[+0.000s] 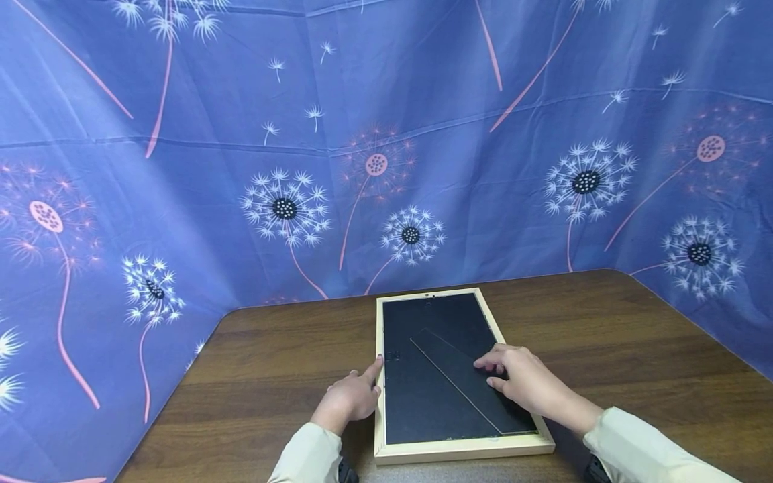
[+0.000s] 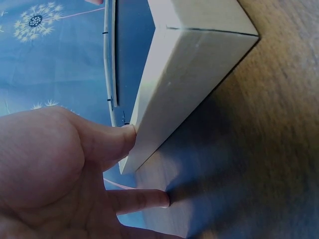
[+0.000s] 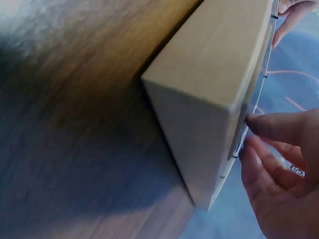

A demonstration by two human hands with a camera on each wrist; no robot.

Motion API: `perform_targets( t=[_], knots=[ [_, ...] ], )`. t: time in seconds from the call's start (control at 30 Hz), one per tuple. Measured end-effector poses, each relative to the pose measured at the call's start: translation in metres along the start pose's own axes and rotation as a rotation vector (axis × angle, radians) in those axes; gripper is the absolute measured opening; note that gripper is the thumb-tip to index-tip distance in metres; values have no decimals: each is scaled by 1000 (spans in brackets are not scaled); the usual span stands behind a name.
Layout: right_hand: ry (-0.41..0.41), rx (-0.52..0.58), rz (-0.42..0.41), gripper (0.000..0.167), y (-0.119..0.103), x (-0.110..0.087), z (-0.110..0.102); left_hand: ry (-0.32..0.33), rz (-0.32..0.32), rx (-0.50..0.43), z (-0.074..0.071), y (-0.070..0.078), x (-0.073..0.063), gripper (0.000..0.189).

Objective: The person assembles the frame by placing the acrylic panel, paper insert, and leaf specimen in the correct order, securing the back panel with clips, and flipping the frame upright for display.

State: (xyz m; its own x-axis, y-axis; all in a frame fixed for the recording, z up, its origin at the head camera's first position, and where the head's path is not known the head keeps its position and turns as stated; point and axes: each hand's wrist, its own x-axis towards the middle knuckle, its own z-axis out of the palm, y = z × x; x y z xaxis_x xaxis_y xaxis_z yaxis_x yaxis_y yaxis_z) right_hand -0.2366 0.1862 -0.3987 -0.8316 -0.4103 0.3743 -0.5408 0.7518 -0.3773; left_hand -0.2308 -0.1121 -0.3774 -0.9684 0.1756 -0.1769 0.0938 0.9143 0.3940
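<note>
A light wooden picture frame [image 1: 465, 451] is lying face down on the brown wood-grain table [image 1: 272, 376], its short sides facing toward and away from the person. Its black backing [image 1: 417, 402] is facing up, and a slim black stand [image 1: 461, 378] is running slantwise across it, down to the near right corner. The left hand [image 1: 353, 396] is resting against the frame's left side, thumb touching the wooden edge, the other fingers fairly straight and spread, gripping nothing. The right hand [image 1: 527, 379] is hovering or resting over the right part of the backing, thumb and fingers loosely bent with a gap between them, visibly holding nothing; whether the fingertips are touching the surface, I cannot tell. Pale sleeves [image 1: 640, 446] are covering both forearms, dark bands [image 1: 347, 471] showing beneath their cuffs. Beyond the table, a blue cloth [image 1: 483, 201] is hanging in folds, displaying white and pink dandelions.
</note>
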Motion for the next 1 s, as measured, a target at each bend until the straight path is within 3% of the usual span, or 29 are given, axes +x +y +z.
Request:
perform_targets(
  t=[0.17,0.37,0.6,1.0],
  knots=[
    [-93,9,-34,20,-6,-4,-2,13,19,8,1,0,0,51],
    [-211,34,-6,59,-18,-11,-5,-6,21,16,0,0,0,51],
    [-181,4,-39,79,-26,-16,0,-16,15,9,-1,1,0,52],
    [-149,-33,-37,87,-28,-18,5,-3,12,6,1,0,1,52]
  ],
)
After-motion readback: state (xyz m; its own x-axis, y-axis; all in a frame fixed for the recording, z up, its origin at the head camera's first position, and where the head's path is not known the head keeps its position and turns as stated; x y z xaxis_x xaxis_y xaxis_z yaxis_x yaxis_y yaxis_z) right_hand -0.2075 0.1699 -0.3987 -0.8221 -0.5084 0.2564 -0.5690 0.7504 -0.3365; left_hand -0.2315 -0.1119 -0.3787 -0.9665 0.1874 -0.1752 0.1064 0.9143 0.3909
